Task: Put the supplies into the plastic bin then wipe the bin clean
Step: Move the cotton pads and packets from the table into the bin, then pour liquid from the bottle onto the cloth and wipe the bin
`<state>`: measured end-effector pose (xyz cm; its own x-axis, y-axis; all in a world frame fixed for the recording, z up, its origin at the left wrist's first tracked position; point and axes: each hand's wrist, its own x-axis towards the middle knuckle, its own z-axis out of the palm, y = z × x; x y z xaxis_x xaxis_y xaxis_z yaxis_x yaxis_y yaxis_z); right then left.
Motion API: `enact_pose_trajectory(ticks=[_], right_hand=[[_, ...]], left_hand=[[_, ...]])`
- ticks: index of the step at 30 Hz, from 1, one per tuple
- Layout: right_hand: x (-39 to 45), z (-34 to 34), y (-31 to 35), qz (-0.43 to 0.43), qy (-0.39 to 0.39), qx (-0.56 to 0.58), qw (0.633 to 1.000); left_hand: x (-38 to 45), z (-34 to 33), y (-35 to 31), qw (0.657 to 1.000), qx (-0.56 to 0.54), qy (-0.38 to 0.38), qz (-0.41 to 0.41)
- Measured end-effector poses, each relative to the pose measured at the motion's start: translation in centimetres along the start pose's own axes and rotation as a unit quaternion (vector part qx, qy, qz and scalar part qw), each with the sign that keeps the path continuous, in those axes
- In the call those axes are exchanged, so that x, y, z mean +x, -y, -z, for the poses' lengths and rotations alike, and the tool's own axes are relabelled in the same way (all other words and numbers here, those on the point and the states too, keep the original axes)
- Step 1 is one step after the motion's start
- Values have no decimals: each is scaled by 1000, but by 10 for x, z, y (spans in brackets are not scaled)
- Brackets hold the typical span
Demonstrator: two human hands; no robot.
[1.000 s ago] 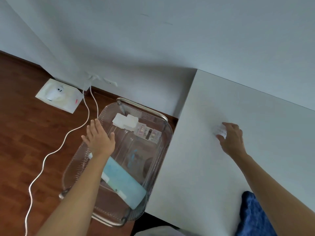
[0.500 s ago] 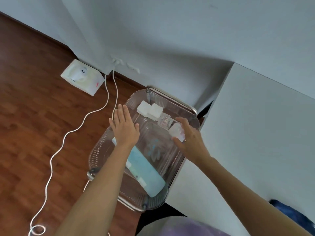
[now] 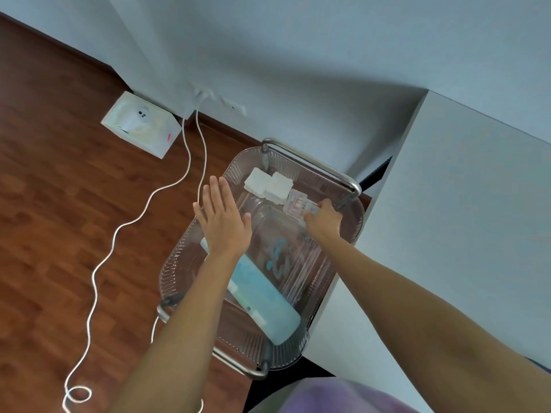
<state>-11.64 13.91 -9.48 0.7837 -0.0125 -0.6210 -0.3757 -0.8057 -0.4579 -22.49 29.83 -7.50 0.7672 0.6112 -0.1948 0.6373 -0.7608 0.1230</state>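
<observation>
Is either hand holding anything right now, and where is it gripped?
The left hand is open and empty. The right hand reaches into the clear bin, fingers curled; what it grips cannot be told.

Right hand (image 3: 323, 217): fingertips curl down out of sight; whether they hold anything cannot be told.
Blue pack (image 3: 262, 296): far end hidden under the left forearm.
Small clear box (image 3: 295, 204): contents blurred.
White cable (image 3: 125, 231): cut off at bottom edge.
</observation>
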Motion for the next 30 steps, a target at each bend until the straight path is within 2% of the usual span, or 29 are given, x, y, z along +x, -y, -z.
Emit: enact_pose_trajectory(ticks=[22, 30], right_hand=[[19, -9, 2, -19, -75, 43, 996], [-6, 8, -6, -15, -83, 87, 993]], left_hand=[[2, 1, 1, 1000, -8, 16, -2], [6, 10, 5, 996, -44, 80, -10]])
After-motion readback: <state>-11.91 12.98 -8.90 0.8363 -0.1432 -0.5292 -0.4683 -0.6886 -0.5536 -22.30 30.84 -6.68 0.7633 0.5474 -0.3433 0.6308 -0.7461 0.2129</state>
